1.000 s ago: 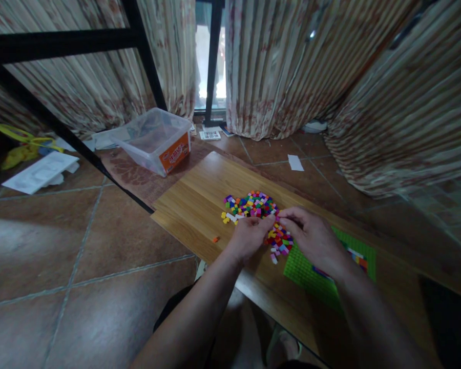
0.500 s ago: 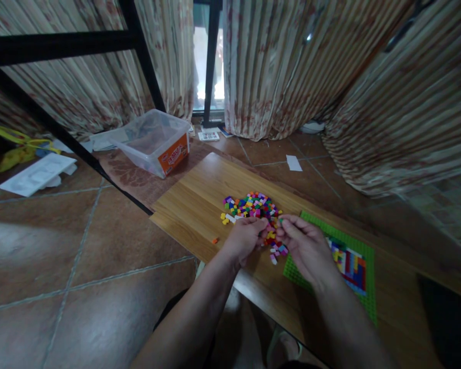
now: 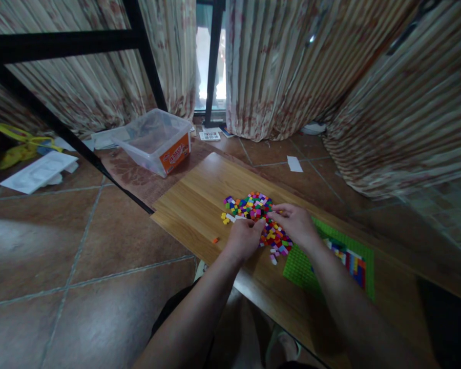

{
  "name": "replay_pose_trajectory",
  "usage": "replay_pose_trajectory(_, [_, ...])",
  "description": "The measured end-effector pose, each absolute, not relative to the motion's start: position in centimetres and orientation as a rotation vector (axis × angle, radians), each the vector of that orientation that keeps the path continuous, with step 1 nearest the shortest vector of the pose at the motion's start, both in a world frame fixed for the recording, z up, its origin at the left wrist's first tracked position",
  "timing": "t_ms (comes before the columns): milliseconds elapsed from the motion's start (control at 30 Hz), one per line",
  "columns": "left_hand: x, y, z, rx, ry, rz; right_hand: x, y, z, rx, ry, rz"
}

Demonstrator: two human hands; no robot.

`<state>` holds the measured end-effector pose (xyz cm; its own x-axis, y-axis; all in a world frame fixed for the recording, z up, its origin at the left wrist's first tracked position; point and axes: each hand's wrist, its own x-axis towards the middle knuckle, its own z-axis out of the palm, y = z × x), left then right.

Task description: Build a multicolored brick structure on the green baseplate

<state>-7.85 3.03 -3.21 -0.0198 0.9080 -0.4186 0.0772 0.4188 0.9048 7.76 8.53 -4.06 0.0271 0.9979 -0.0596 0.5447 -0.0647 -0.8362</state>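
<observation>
A heap of small, many-coloured toy building bricks (image 3: 274, 236) is spread over the wooden table (image 3: 200, 189). At its near left side my left hand (image 3: 245, 238) is closed, thumb against fingers; whatever it pinches is too small to make out. My right hand (image 3: 295, 224) reaches over the heap's right side with fingers stretched out and apart, the tips at the bricks. Beneath my right forearm lies a green baseplate (image 3: 299, 269), partly covered by it. Rows of coloured bricks (image 3: 351, 260) are fixed on the plate's right part.
One orange brick (image 3: 215, 240) lies apart at left. A dark flat object (image 3: 445, 312) rests at the table's right end. Beyond the table stand a clear plastic bin (image 3: 153, 143) and a black metal frame (image 3: 146, 61). White paper (image 3: 294, 164) lies on the tiled floor.
My right hand has moved up and left from above the baseplate's edge onto the heap, and its fingers have spread. The green brick at its fingertips no longer shows. My left hand stays nearly in place.
</observation>
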Motion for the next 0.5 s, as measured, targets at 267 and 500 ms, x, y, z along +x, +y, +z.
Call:
replay_pose_trajectory(267, [-8.1, 3.1, -3.4, 1.032, 1.449, 0.842, 8.0, 7.4, -2.8, -1.725, -1.792, 0.813])
replay_pose_trajectory(500, [-8.1, 3.0, -3.1, 1.013, 1.424, 0.896, 9.7, 6.6, -1.9, -1.898, -1.938, 0.688])
